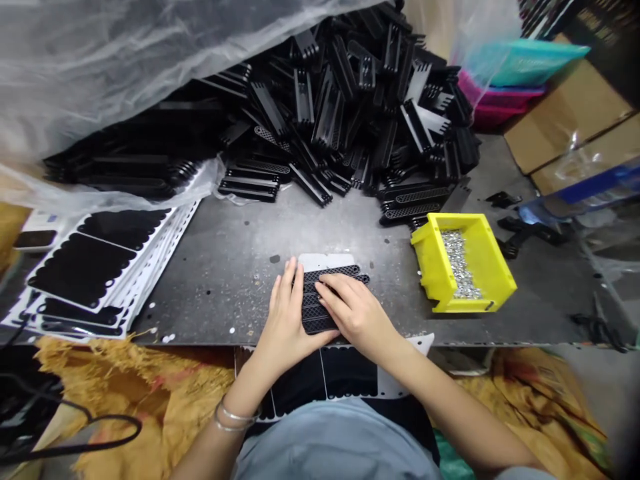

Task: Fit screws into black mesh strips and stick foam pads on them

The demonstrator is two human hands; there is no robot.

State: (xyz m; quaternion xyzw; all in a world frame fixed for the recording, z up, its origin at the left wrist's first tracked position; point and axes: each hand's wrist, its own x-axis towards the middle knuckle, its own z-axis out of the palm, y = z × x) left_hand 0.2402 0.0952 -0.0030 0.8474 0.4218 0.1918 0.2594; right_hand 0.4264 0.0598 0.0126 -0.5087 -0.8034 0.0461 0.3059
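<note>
- At the middle of the worktop, both hands hold a small stack of black mesh strips, which rests on a white card.
- Left hand comes in from 7 o'clock, its fingers close together and pressed along the stack's side.
- Right hand comes in from 5 o'clock, its fingers lying together across the top of the strips.
- Toward 3 o'clock, a yellow plastic bin holds small silver metal parts.
- Toward 12 o'clock, a heap of black slotted pieces rises beside clear plastic sheeting.
- Toward 9 o'clock lie sheets of black pads on white backing.
</note>
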